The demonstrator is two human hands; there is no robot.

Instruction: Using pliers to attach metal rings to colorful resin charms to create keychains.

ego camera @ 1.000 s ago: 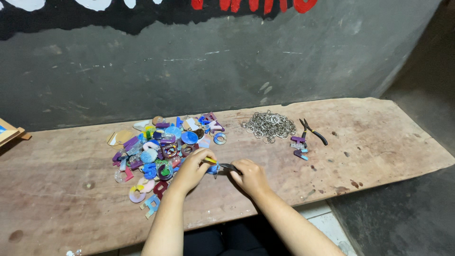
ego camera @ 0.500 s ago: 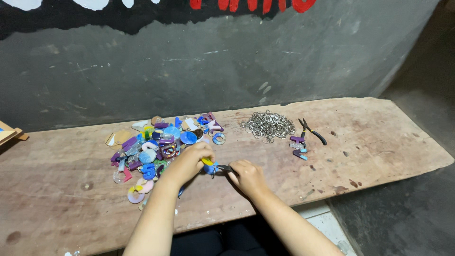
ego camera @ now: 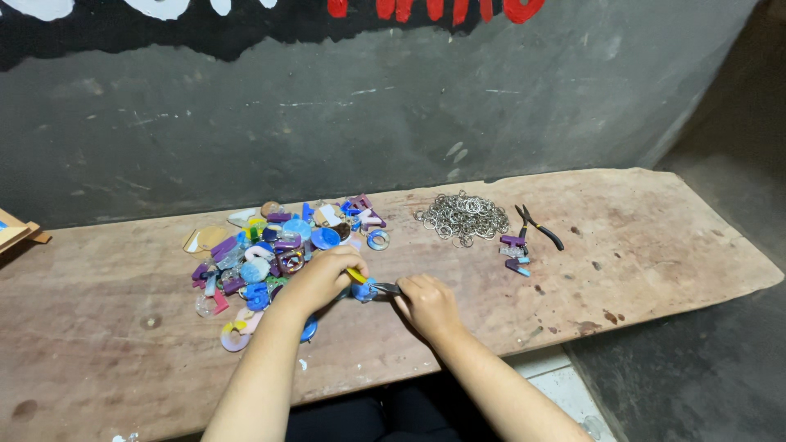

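Here the left hand [ego camera: 321, 278] pinches a blue charm [ego camera: 361, 290] — right hand [ego camera: 426, 304] grips a small tool [ego camera: 385, 288] against it, near the colourful charm pile [ego camera: 274, 245] on the wooden bench [ego camera: 639, 254].

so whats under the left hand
The left hand lies over the near edge of the colourful pile of pieces, pinching a yellow bit. Pieces directly beneath it are hidden.

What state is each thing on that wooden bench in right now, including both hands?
left hand: closed on a yellow-handled tool
right hand: closed, gripping something small at the blue piece
colourful pieces: loose heap
metal rings: loose pile
black pliers: lying unused, handles apart
wooden bench: worn, stained
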